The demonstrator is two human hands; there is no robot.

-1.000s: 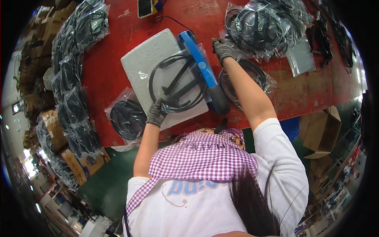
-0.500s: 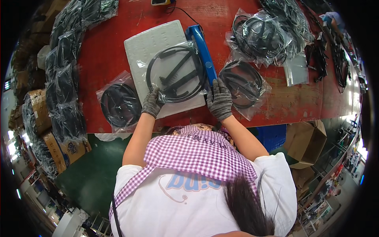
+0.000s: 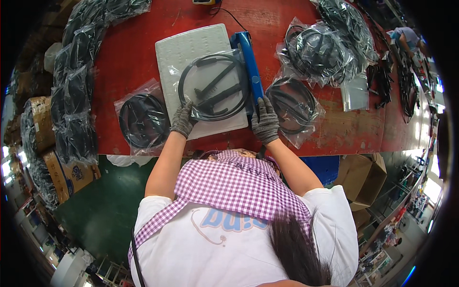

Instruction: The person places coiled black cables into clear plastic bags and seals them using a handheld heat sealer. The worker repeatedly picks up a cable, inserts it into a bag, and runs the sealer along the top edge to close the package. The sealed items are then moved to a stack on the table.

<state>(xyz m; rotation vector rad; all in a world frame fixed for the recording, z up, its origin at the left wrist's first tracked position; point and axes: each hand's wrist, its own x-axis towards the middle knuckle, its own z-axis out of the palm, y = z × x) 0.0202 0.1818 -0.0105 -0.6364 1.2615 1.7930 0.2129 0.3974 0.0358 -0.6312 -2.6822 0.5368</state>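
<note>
Right hand (image 3: pixel 265 122) shifted onto blue sealer bar (image 3: pixel 250 67), left hand (image 3: pixel 183 119) pinning bag (image 3: pixel 215 86)

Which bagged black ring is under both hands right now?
The clear-bagged black ring on the white foam pad; the left hand and right hand rest at its edges.

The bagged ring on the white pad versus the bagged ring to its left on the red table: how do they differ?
The bagged ring on the white pad lies under both gloved hands: left hand, right hand beside the blue sealer bar. The bagged ring at left lies untouched on the red table. Both are black rings in clear bags.
</note>
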